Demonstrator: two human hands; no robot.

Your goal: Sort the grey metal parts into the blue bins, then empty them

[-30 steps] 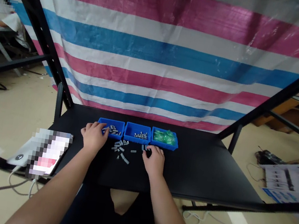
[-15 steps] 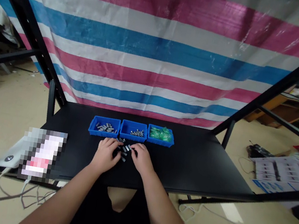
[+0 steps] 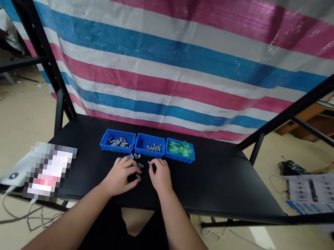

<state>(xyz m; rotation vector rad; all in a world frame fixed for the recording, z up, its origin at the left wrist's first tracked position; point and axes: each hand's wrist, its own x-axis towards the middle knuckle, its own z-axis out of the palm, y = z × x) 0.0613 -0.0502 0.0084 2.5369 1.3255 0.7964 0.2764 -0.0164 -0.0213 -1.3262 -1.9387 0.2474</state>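
Three blue bins stand in a row on the black table: the left bin (image 3: 115, 149) holds grey cylindrical pieces, the middle bin (image 3: 148, 153) small shiny metal parts, the right bin (image 3: 179, 158) green plastic packets. Several loose grey pieces (image 3: 141, 165) lie in front of them. My left hand (image 3: 122, 175) rests over the table with curved, spread fingers around a loose piece (image 3: 138, 176); it grips nothing that I can see. Between thumb and forefinger, my right hand (image 3: 159, 174) pinches a small grey piece (image 3: 149, 163), just below the middle bin.
On the table's left edge lie a white device (image 3: 18, 172) and a pixelated phone-like item (image 3: 50, 173) with cables. A striped sheet (image 3: 179, 54) hangs behind the black table (image 3: 223, 186). A person's white sleeve (image 3: 2, 20) shows at the far left.
My right hand has moved slightly right with a small grey piece, away from the loose pieces. My left hand has shifted right and its fingers have spread over the pieces.
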